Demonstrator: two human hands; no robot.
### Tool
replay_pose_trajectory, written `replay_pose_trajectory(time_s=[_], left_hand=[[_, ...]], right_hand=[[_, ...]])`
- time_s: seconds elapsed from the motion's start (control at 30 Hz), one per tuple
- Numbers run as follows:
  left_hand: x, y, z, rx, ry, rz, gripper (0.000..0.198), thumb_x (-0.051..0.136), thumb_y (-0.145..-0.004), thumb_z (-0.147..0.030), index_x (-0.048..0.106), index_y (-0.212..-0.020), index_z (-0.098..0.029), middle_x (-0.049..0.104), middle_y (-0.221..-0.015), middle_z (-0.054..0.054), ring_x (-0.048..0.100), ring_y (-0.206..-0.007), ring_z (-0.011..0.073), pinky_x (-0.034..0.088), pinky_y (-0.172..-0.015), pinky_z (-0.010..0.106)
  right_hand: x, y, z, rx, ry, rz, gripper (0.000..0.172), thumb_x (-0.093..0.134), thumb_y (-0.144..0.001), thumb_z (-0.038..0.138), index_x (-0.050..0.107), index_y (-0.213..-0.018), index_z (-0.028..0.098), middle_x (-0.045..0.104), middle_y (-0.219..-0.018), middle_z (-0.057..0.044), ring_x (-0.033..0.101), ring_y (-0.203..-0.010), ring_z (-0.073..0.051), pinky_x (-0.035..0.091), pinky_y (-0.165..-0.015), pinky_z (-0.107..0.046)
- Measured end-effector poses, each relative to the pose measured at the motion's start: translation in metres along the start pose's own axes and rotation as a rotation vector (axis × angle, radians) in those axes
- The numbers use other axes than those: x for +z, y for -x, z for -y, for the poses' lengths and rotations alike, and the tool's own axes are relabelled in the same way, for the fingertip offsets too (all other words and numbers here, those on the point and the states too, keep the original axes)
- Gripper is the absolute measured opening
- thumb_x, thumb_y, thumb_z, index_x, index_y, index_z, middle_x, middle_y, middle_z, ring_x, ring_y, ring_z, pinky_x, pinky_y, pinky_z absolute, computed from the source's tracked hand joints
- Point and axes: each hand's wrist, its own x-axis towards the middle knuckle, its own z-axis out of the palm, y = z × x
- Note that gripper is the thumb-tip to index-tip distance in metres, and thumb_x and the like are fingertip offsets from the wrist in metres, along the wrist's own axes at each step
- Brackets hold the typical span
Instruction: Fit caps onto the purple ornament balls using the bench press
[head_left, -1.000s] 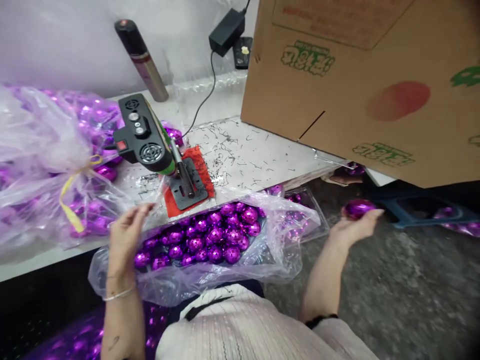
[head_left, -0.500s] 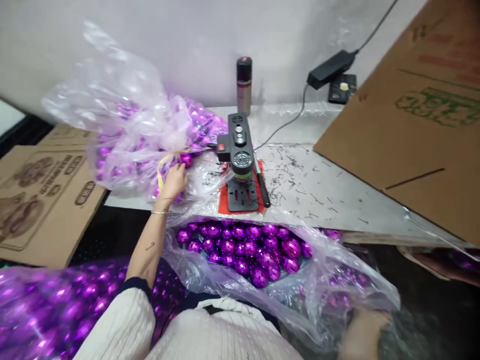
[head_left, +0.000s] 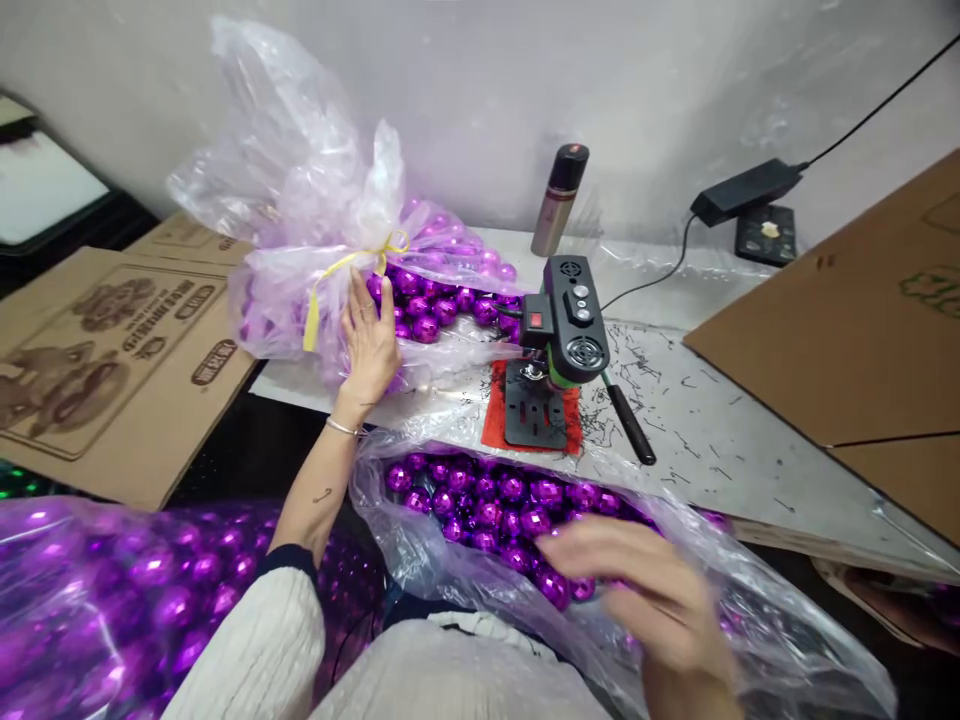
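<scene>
My left hand (head_left: 369, 345) rests flat, fingers stretched out, against a clear plastic bag (head_left: 315, 230) of shiny purple balls tied with a yellow ribbon (head_left: 341, 268) on the white table (head_left: 720, 440). My right hand (head_left: 645, 590) is blurred by motion, fingers spread, above an open bag of purple faceted balls (head_left: 495, 510) on my lap. It holds nothing that I can see.
A small black press machine (head_left: 566, 330) stands on a red mat with a black handle. A metal bottle (head_left: 559, 200) and a power adapter (head_left: 742, 190) sit at the back. Cardboard sheets lie left (head_left: 112, 350) and right (head_left: 862, 330). Another bag of purple balls (head_left: 112, 590) lies low left.
My view swung left. My left hand moved up onto the tied bag and flattened. My right hand, which held a purple ball earlier, came over the lap bag.
</scene>
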Motion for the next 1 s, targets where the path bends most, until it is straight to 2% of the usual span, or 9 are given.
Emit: replay_pose_trajectory(time_s=[0.1,0.2,0.27,0.4,0.53,0.6,0.67,0.83,1.0], left_hand=[[0.003,-0.010,0.009,0.056,-0.023,0.035,0.069,0.048,-0.096,-0.008,0.045,-0.166,-0.010,0.023,-0.184,0.022,0.015,-0.173,0.0416,0.017,-0.136,0.070],[0.021,-0.015,0.016,0.168,-0.048,0.216,0.050,0.045,-0.103,-0.013,0.061,-0.150,-0.007,0.053,-0.165,0.029,0.048,-0.157,0.0425,0.031,-0.130,0.068],[0.035,-0.016,0.016,0.255,-0.034,0.344,0.049,0.054,-0.103,-0.018,0.061,-0.150,-0.006,0.062,-0.154,0.029,0.060,-0.145,0.0406,0.041,-0.126,0.061],[0.058,-0.019,0.003,0.257,-0.034,0.404,0.072,0.069,-0.097,-0.020,0.046,-0.164,-0.010,0.057,-0.158,0.027,0.061,-0.142,0.0385,0.049,-0.119,0.051],[0.067,-0.022,-0.019,0.065,-0.009,0.486,0.070,0.070,-0.096,-0.017,0.049,-0.163,-0.015,0.061,-0.150,0.025,0.071,-0.129,0.0382,0.055,-0.111,0.049],[0.065,-0.019,-0.028,-0.008,0.205,0.453,0.068,0.075,-0.093,-0.017,0.055,-0.158,-0.016,0.064,-0.147,0.022,0.070,-0.128,0.0365,0.054,-0.112,0.049],[0.060,-0.007,-0.035,-0.107,0.595,0.415,0.066,0.080,-0.089,-0.023,0.060,-0.152,-0.019,0.069,-0.142,0.016,0.070,-0.126,0.0315,0.056,-0.111,0.045],[0.045,0.058,-0.059,-0.616,1.563,0.468,0.039,0.084,-0.089,-0.040,0.075,-0.119,-0.016,0.081,-0.112,0.010,0.078,-0.095,0.0210,0.063,-0.087,0.031],[0.053,0.115,-0.095,-0.951,1.811,0.432,0.027,0.084,-0.093,-0.041,0.075,-0.098,-0.016,0.081,-0.088,0.005,0.076,-0.075,0.0151,0.060,-0.069,0.024]], right_hand=[[0.060,-0.068,-0.041,-0.024,-0.034,0.090,0.029,0.059,-0.108,0.036,0.077,-0.129,0.026,0.082,-0.126,-0.010,0.080,-0.116,-0.023,0.069,-0.103,-0.040],[0.102,-0.103,-0.061,-0.011,-0.037,0.062,0.029,0.057,-0.109,0.034,0.077,-0.127,0.023,0.081,-0.128,-0.012,0.078,-0.120,-0.022,0.067,-0.107,-0.040],[0.112,-0.105,-0.062,-0.023,-0.064,0.105,0.027,0.057,-0.109,0.032,0.076,-0.126,0.023,0.082,-0.125,-0.010,0.078,-0.119,-0.020,0.066,-0.107,-0.037],[0.113,-0.081,-0.059,-0.020,-0.052,0.155,0.025,0.057,-0.109,0.029,0.076,-0.124,0.023,0.083,-0.122,-0.010,0.080,-0.116,-0.020,0.067,-0.104,-0.035],[0.108,-0.055,-0.062,0.015,-0.011,0.154,0.025,0.056,-0.109,0.029,0.076,-0.122,0.021,0.084,-0.119,-0.011,0.081,-0.113,-0.021,0.068,-0.100,-0.035],[0.105,-0.043,-0.066,0.045,0.007,0.155,0.026,0.056,-0.109,0.030,0.076,-0.122,0.021,0.084,-0.119,-0.011,0.082,-0.113,-0.021,0.069,-0.099,-0.035],[0.101,-0.034,-0.071,0.085,0.012,0.150,0.026,0.056,-0.109,0.030,0.077,-0.122,0.023,0.084,-0.118,-0.010,0.082,-0.112,-0.021,0.069,-0.098,-0.034],[0.089,-0.023,-0.086,0.156,0.026,0.051,0.027,0.056,-0.109,0.034,0.079,-0.119,0.025,0.085,-0.114,-0.009,0.083,-0.110,-0.022,0.070,-0.099,-0.037],[0.081,-0.015,-0.094,0.183,0.011,0.001,0.028,0.055,-0.109,0.036,0.079,-0.117,0.024,0.085,-0.114,-0.010,0.083,-0.109,-0.022,0.070,-0.100,-0.038]])
